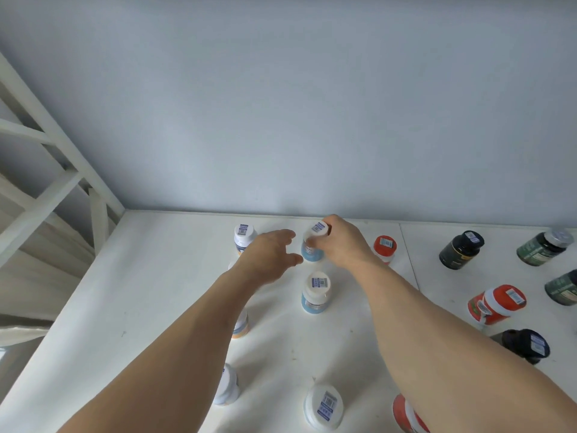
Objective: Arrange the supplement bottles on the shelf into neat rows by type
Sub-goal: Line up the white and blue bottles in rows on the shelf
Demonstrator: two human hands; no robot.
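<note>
My right hand grips a white-capped, blue-labelled bottle standing near the back wall. My left hand hovers just left of that bottle, fingers relaxed and apart, holding nothing. In line behind it toward me stand two more blue-labelled bottles. To the left, white bottles with orange bands stand in a column, partly hidden by my left arm. A red-capped bottle stands right of my right hand.
On the right of the white shelf lie a tipped red bottle, another red one at the bottom edge, and dark bottles. A white frame borders the left side.
</note>
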